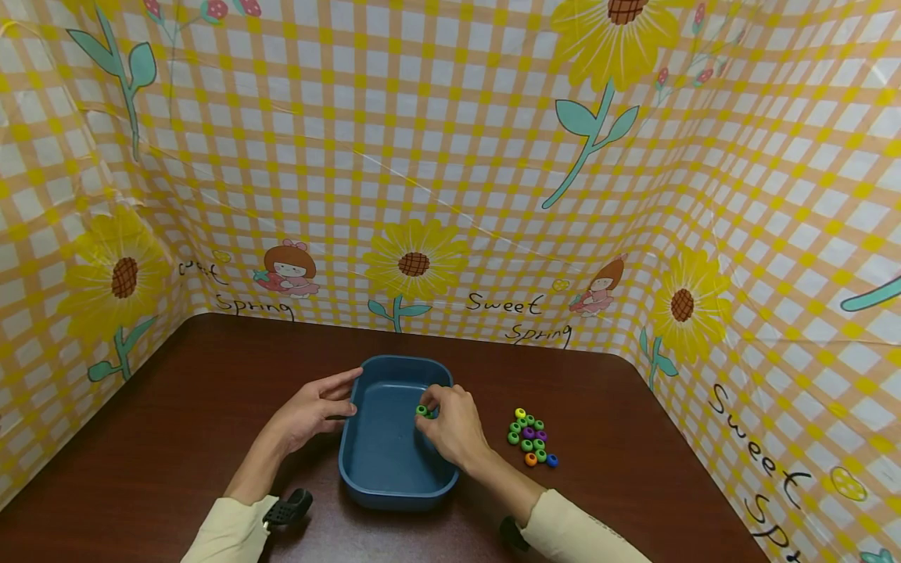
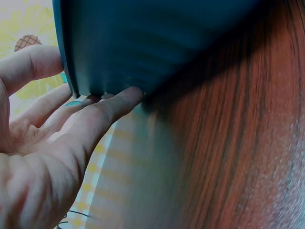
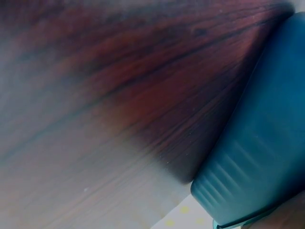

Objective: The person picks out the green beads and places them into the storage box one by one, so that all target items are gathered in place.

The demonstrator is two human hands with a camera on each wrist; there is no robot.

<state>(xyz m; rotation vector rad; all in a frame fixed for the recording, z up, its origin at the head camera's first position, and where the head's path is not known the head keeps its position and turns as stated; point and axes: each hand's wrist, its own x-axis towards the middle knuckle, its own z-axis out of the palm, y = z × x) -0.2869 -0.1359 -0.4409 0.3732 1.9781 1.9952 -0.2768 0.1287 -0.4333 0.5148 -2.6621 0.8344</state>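
Green bead (image 1: 421, 410) at the blue bin (image 1: 383, 453)

We see the blue bin standing on the dark brown table (image 1: 598, 485), its top wide open and its smooth floor showing. The right hand (image 1: 454, 426) reaches in over the bin's right side and pinches the green bead between thumb and bent fingers. We cannot tell if the bead touches the bin's floor. The left hand (image 1: 310, 410) has its fingers spread and nearly straight; they touch the bin's left side, and it grips nothing. Right of the bin, we find a bunch of beads (image 1: 526, 435) on the table: mostly green, plus two purple, one yellow, one orange and one blue. Behind, we see a checked cloth (image 1: 450, 172) with big yellow sunflowers
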